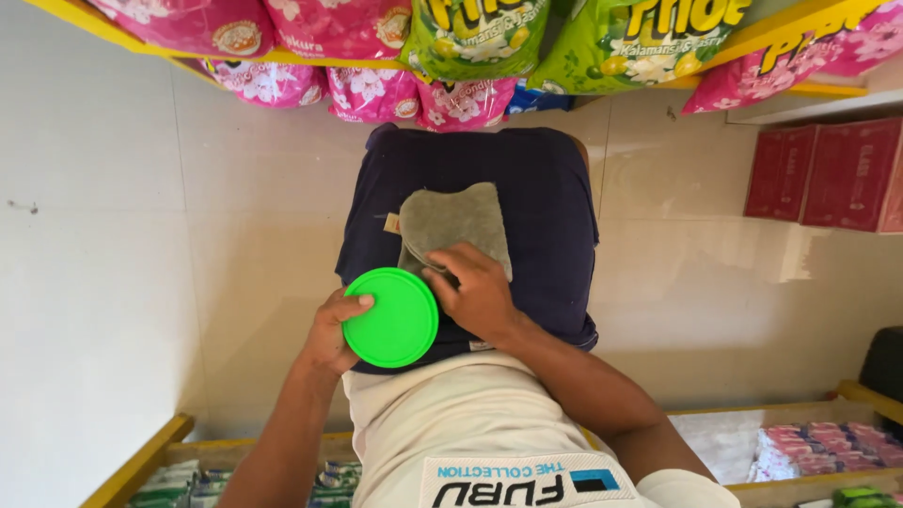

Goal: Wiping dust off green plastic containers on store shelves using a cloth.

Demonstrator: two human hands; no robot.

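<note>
- At centre frame, over the person's lap, the left hand is clamped on the edge of a round green lid, thumb laid on its flat face, fingers hidden behind it.
- Right hand lies just beside the lid's right edge, fingers curled down onto a grey-green cloth; it appears to pinch the cloth's lower fold, though the fingertips are partly hidden.
- Lid is a disc with no long axis; it faces the camera, sits between the two hands, and belongs to the left hand. Cloth lies up and to the right of it, nearer the right hand, touching or nearly touching the lid's rim.
- Cloth rests on dark navy shorts; a white shirt fills the lower frame.
- Pink flower-printed pouches and lime-green pouches hang along a yellow shelf at the top.
- Red cartons stand at far right.
- Small pink packets sit in a yellow-edged bin at lower right.
</note>
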